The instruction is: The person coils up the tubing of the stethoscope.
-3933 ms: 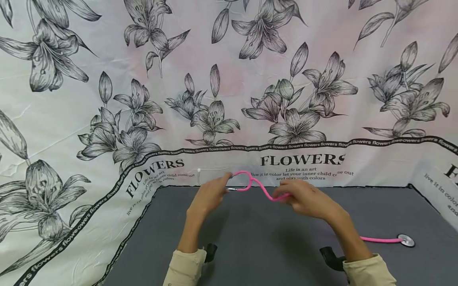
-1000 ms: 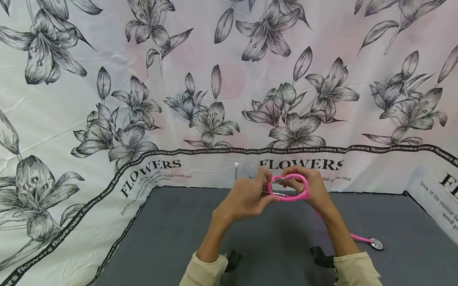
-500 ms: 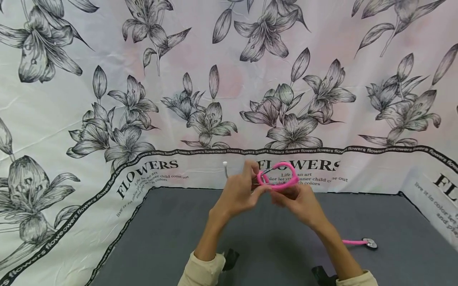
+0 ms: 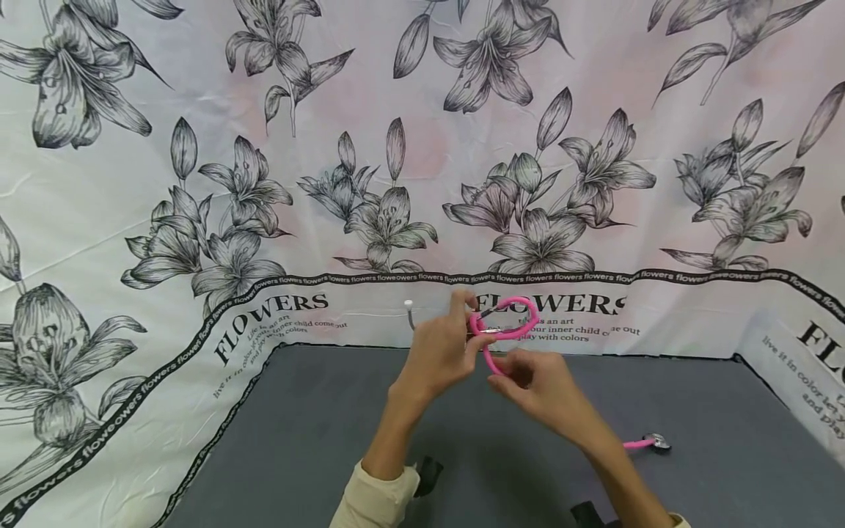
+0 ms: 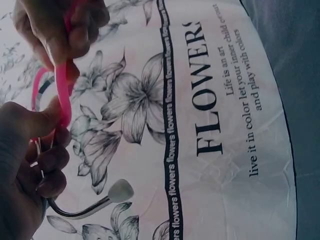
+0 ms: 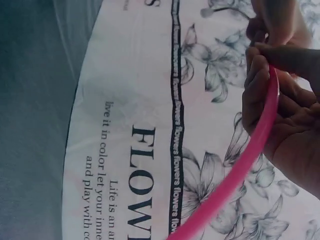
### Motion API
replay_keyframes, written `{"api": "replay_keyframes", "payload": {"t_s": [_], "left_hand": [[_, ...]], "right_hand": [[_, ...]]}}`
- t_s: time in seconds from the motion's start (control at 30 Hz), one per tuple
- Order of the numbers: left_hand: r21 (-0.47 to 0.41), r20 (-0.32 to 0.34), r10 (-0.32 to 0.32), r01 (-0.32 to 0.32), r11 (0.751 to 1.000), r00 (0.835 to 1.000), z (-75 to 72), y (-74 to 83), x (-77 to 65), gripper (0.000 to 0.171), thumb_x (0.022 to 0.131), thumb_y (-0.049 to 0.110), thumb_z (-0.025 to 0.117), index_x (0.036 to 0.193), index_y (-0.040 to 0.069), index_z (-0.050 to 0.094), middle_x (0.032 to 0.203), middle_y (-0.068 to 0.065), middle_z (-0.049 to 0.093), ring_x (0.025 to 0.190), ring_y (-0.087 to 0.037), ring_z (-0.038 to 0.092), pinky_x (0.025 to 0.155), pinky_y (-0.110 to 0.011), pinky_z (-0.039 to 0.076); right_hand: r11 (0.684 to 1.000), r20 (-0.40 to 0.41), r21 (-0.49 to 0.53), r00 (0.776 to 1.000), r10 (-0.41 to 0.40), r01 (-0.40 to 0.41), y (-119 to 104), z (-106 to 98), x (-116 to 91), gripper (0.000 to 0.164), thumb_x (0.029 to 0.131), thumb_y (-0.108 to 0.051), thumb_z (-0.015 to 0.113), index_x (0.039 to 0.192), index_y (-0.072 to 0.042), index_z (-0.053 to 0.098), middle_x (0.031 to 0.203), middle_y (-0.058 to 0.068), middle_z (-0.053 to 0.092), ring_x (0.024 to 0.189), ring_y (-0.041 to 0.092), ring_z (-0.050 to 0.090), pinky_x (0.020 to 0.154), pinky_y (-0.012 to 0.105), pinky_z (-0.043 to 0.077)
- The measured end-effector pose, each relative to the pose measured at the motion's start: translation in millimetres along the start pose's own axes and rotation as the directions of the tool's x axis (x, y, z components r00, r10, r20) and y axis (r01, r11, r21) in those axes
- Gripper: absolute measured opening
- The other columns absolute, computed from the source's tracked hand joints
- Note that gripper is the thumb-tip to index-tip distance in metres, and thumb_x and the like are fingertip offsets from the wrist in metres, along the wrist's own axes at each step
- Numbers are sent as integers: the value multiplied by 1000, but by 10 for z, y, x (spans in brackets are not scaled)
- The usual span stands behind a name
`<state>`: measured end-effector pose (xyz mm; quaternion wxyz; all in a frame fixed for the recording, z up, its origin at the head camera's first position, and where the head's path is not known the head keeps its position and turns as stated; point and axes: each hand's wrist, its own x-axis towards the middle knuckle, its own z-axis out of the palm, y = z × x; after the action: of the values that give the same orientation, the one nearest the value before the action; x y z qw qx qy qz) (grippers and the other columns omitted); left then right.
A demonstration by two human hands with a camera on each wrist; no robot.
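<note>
Above the dark table, a pink stethoscope (image 4: 533, 317) is held between both hands, its tubing bent into a small loop. My left hand (image 4: 432, 356) grips the metal ear tubes together with the folded tubing. One white ear tip (image 5: 121, 191) on its curved metal tube pokes out past the left fingers in the left wrist view. Just below the loop, my right hand (image 4: 544, 389) pinches the tubing between thumb and fingers. From that hand the pink tube (image 6: 235, 172) curves away in the right wrist view. The chest piece (image 4: 658, 442) shows right of the right forearm.
A dark grey table (image 4: 317, 425) lies under the hands. Behind it rises a white and pink cloth (image 4: 370, 293) printed with lilies and lettering. Black straps (image 4: 429, 475) sit at the wrists near the sleeves.
Earlier the hands stood apart with the tubing stretched between them; now the loop is folded at the left hand. Lately my right hand has moved down below the loop, and the chest piece has shifted left.
</note>
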<state>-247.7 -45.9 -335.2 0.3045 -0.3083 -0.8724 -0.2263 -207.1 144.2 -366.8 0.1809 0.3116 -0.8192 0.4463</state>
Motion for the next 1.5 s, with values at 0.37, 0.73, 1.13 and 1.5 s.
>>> {"api": "replay_keyframes", "payload": {"t_s": [0.37,0.73,1.13,1.5], "left_hand": [[270,40,66,-74,960,997,66,54,22,38,90,37,82,105,12,57,60,5,59,43,-5,41,44,-19,33],[167,143,172,-195,966,975,90,161,-30,17,97,26,76,106,13,68,75,7,72,57,-2,49,54,-19,43],[7,90,267,-269,963,960,41,70,-87,32,107,21,49,129,12,70,92,5,76,68,-6,54,58,-22,44],[101,151,269,-285,953,951,59,78,-94,33,103,33,57,124,7,56,69,8,52,54,-2,40,49,-16,27]], "right_hand": [[890,-114,-418,962,-247,179,-195,-127,60,17,82,5,83,86,-6,71,83,-1,58,78,8,51,64,17,42],[879,-299,-443,896,-328,174,-89,-149,188,12,80,6,82,85,-1,74,90,9,74,82,22,68,80,29,49],[899,-411,-424,863,-295,106,-147,-134,247,11,81,6,83,82,-2,75,72,4,68,62,10,53,58,16,37],[938,-288,-344,945,-153,48,-129,-225,223,16,80,7,83,88,-5,77,78,5,77,60,9,63,56,15,45]]}}
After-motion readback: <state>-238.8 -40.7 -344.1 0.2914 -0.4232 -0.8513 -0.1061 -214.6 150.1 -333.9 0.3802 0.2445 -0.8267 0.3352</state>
